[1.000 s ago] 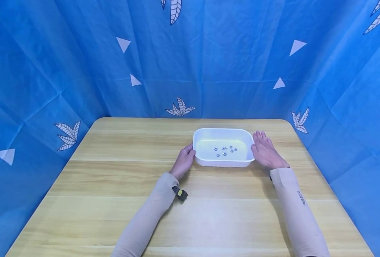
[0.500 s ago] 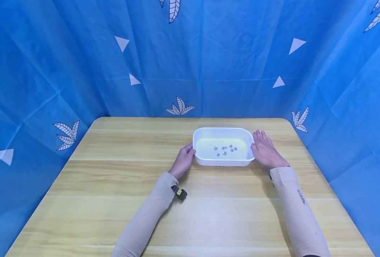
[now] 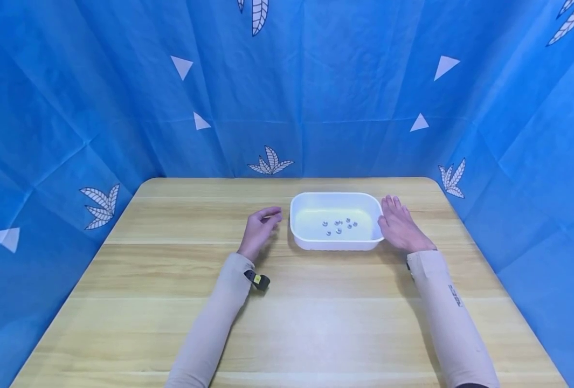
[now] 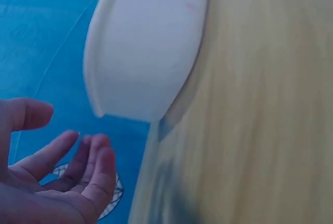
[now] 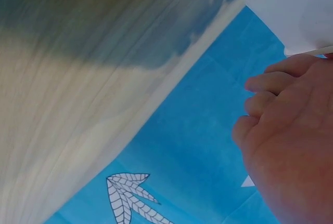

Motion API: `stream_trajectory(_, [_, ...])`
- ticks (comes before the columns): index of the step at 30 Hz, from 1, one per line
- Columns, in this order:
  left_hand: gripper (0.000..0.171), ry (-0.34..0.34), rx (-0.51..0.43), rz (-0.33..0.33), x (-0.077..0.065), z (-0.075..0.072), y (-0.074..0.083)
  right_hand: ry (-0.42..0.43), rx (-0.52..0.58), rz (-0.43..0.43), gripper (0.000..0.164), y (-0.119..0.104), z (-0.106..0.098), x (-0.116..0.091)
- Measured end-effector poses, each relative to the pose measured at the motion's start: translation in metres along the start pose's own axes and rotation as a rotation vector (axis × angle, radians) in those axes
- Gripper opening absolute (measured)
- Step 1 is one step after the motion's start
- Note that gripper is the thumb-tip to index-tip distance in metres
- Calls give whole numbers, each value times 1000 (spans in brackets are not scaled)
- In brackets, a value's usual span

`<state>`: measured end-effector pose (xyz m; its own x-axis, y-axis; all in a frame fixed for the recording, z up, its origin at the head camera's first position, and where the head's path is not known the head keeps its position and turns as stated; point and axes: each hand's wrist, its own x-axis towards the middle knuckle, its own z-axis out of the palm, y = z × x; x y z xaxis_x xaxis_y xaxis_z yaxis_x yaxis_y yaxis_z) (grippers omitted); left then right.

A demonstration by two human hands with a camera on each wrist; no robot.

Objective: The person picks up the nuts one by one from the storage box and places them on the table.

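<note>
A white rectangular plastic tub (image 3: 336,245) stands toward the far side of the table, with several small, shiny, clear bead-like pieces (image 3: 338,231) scattered on its bottom. Left of it, my left hand (image 3: 259,233) is apart from the wall, fingers loosely bent and holding nothing; in the left wrist view a gap separates the fingers (image 4: 99,174) from the tub's outer end (image 4: 148,47). At the opposite end, my right hand (image 3: 403,229) touches the tub with its thumb side at the rim, fingers fairly straight. Its thumb is mostly hidden in the right wrist view.
The pale wooden table (image 3: 287,334) has rounded far corners. A blue curtain (image 3: 345,108) with white leaf and triangle prints hangs behind it and along both sides. A dark wrist device (image 3: 259,281) sits on the left sleeve.
My left hand has let go of the tub's left end and moved away to the left. My right hand stays at the right end, and the tub and its contents look still.
</note>
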<state>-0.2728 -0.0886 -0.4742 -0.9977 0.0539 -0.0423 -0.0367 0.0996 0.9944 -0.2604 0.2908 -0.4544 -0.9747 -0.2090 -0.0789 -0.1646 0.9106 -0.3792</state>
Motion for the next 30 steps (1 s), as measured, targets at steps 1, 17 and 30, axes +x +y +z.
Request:
stream_trajectory(1, [41,5,-5,12,1,-3,1,-1,1,-1,65,0,0,0])
stream_trajectory(17, [31,-97,289,193,10,-13,36,1,5,-1,65,-1,-1,0])
stream_trajectory(30, [21,-277,528,244,27,9,58,8,-1,6,65,-1,-1,1])
